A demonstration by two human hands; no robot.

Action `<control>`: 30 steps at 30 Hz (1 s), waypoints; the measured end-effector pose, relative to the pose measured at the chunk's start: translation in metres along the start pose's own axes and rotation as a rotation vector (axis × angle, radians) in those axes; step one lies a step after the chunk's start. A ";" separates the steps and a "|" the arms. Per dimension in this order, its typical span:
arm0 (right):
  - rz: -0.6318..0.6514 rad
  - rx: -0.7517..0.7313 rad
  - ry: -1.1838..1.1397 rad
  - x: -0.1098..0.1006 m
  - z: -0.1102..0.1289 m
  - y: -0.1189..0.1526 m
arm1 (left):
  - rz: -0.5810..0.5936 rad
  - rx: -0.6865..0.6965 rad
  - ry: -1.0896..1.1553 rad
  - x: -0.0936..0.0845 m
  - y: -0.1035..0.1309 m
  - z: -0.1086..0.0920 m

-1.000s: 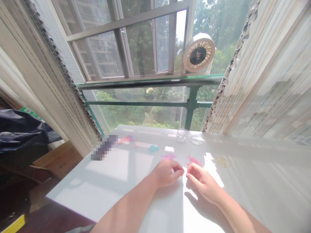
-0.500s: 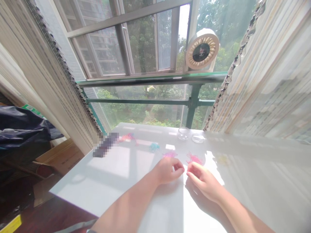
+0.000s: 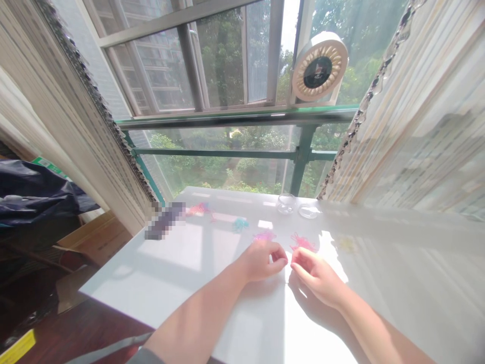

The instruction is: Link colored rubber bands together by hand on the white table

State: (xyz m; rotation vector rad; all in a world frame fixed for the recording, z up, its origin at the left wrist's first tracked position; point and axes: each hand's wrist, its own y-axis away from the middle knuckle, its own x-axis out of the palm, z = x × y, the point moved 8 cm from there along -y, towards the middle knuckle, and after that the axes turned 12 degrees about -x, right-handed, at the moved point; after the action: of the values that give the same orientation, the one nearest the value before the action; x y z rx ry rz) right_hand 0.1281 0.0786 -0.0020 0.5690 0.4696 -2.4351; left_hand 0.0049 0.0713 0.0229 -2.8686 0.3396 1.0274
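My left hand (image 3: 265,260) is held low over the white table (image 3: 151,273), thumb and fingertips pressed together in a pinch. Facing it, a small gap away, my right hand (image 3: 316,273) is pinched too. What either hand holds, if anything, is too small to make out. A purple-pink pile of thin strands (image 3: 264,236) lies just beyond my left hand, and a pink-red pile (image 3: 303,242) just beyond my right. Farther left are a teal pile (image 3: 240,224) and an orange-red one (image 3: 199,209). A pale yellow pile (image 3: 346,245) lies to the right.
A clear round container (image 3: 286,203) and a clear round lid or dish (image 3: 308,211) stand near the table's back edge. At the back left lies a blurred dark object (image 3: 165,221). A round fan (image 3: 320,68) is by the window. Curtains hang on both sides.
The view has shifted slightly, so the table and piles appear a little higher. Both hands keep nearly the same pose, close together.
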 end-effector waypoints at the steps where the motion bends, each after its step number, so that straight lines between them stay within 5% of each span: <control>1: 0.002 0.000 0.005 0.000 0.000 0.000 | 0.000 0.000 -0.005 0.000 0.000 0.000; 7: -0.003 -0.023 0.034 -0.001 0.003 0.001 | -0.040 0.024 -0.054 -0.008 -0.001 0.001; 17: -0.002 -0.032 0.017 -0.001 0.002 0.001 | -0.309 -0.115 -0.246 -0.059 -0.008 0.028; 30: -0.016 -0.008 0.013 -0.002 0.005 0.002 | -0.297 -0.242 -0.268 -0.059 -0.011 0.045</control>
State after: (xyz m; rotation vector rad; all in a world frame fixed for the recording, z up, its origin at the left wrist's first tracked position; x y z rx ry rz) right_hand 0.1289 0.0760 0.0028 0.5799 0.4915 -2.4453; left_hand -0.0643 0.0989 0.0256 -2.8038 -0.2384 1.4474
